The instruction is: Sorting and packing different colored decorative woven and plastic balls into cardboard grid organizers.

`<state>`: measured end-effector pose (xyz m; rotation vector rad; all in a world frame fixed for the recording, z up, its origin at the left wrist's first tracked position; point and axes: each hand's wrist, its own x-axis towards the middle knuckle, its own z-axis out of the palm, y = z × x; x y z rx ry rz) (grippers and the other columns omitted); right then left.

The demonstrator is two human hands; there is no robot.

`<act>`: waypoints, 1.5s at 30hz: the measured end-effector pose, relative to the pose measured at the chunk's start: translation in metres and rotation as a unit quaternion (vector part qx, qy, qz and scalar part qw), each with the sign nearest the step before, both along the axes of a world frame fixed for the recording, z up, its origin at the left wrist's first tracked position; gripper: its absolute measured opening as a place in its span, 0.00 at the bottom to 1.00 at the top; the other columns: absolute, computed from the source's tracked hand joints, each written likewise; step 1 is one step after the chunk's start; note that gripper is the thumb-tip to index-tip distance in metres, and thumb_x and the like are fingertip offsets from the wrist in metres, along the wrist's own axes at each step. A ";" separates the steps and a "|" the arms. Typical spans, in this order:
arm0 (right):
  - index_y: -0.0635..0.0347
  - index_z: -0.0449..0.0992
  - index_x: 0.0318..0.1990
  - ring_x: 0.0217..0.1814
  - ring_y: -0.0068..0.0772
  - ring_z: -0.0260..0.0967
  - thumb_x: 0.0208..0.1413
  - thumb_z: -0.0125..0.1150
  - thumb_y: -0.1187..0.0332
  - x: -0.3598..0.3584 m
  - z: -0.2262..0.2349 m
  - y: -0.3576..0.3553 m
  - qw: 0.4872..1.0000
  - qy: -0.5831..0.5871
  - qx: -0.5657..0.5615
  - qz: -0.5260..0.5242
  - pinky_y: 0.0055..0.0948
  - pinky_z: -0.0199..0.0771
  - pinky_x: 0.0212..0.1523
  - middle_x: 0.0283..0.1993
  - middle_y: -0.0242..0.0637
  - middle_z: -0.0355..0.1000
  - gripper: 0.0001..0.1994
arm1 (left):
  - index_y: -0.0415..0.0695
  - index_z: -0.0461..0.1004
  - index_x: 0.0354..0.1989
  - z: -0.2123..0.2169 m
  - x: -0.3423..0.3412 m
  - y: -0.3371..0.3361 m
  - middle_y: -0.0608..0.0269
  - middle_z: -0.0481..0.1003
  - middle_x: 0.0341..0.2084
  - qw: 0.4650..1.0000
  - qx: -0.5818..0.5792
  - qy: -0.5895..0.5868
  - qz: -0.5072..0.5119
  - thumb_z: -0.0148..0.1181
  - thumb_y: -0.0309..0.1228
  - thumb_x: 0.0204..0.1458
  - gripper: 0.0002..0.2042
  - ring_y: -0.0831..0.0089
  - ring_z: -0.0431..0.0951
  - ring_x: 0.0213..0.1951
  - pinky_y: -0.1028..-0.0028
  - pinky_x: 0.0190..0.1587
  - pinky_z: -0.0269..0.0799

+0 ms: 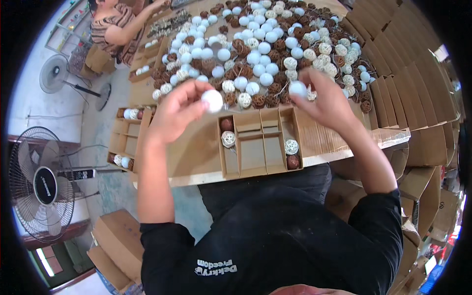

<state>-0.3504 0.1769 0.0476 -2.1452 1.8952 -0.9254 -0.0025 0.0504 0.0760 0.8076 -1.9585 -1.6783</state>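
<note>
My left hand (184,108) pinches a smooth white ball (212,101) above the table, left of a divided cardboard box. Over the right side, my right hand (319,96) has its thumb and fingers closed on a pale bluish-white ball (298,89). Between my forearms lies the open divided box (251,153) at the table's front edge. Its left column holds a brown ball (226,124) and a white woven ball (228,139); in its right column are another white woven ball (291,146) and a dark brown ball (293,162). The middle compartments show bare cardboard.
A wide heap of white, brown and woven balls (255,49) covers the far table. Another partly filled divided box (132,130) stands at left. Cardboard sheets (413,88) are stacked on the right. A person (115,29) works at far left, near two fans (45,184).
</note>
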 end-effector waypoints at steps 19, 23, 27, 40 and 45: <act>0.59 0.80 0.39 0.44 0.58 0.75 0.67 0.62 0.58 0.035 -0.055 0.046 0.989 -0.020 0.139 -0.046 0.50 0.77 0.43 0.39 0.48 0.75 0.13 | 0.48 0.75 0.47 -0.072 0.000 0.118 0.58 0.72 0.37 0.944 -0.238 -0.214 0.080 0.73 0.23 0.48 0.19 0.56 0.79 0.36 0.60 0.37 0.76; 0.59 0.82 0.39 0.40 0.56 0.76 0.65 0.63 0.63 0.027 -0.079 0.042 0.992 -0.066 0.104 -0.032 0.48 0.76 0.41 0.36 0.47 0.74 0.09 | 0.47 0.74 0.43 -0.086 -0.001 0.116 0.59 0.72 0.36 0.934 -0.275 -0.212 0.084 0.74 0.23 0.48 0.16 0.56 0.80 0.35 0.59 0.36 0.75; 0.59 0.82 0.37 0.39 0.54 0.75 0.63 0.66 0.62 0.027 -0.076 0.038 0.987 -0.101 0.118 -0.044 0.47 0.75 0.40 0.35 0.45 0.74 0.09 | 0.47 0.74 0.42 -0.086 -0.005 0.117 0.59 0.73 0.35 0.930 -0.258 -0.247 0.083 0.74 0.23 0.48 0.16 0.55 0.80 0.35 0.59 0.36 0.75; 0.59 0.80 0.52 0.43 0.47 0.75 0.57 0.69 0.67 0.004 -0.080 0.010 0.982 -0.072 -0.015 -0.174 0.41 0.78 0.44 0.42 0.42 0.75 0.16 | 0.45 0.79 0.44 -0.071 0.009 0.081 0.69 0.74 0.28 0.968 -0.175 -0.145 0.108 0.74 0.29 0.54 0.12 0.79 0.75 0.29 0.75 0.32 0.72; 0.60 0.78 0.53 0.55 0.52 0.72 0.54 0.72 0.64 -0.002 -0.088 -0.001 0.987 0.063 0.009 -0.145 0.46 0.76 0.54 0.50 0.45 0.72 0.21 | 0.43 0.78 0.47 -0.065 0.012 0.026 0.60 0.78 0.36 0.910 -0.241 -0.237 0.241 0.70 0.34 0.58 0.13 0.69 0.78 0.35 0.68 0.39 0.76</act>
